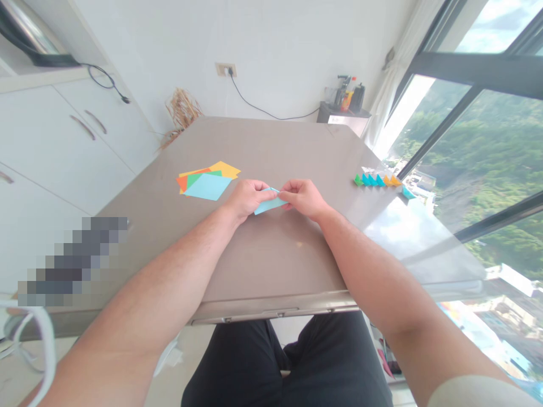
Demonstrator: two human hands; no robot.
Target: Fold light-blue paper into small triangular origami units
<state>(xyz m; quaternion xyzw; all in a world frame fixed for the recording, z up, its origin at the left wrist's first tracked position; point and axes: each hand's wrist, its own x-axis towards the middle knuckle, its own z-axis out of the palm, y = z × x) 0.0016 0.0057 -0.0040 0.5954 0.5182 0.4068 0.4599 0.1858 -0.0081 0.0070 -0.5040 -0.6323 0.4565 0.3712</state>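
Observation:
A light blue folded paper strip (268, 204) lies on the grey table (271, 265), pinched from both sides. My left hand (247, 198) grips its left part with the fingers curled. My right hand (303, 198) pinches its right end, fingers pressed together. To the left of my left hand lies a small stack of coloured paper sheets (207, 182), light blue on top, with orange, green and yellow beneath.
A row of small folded paper triangles (377, 180), green, blue and orange, stands near the table's right edge by the window. Dried grass (182, 110) and a wall socket with a cable (226, 70) are at the back. White cabinets (63, 147) line the left.

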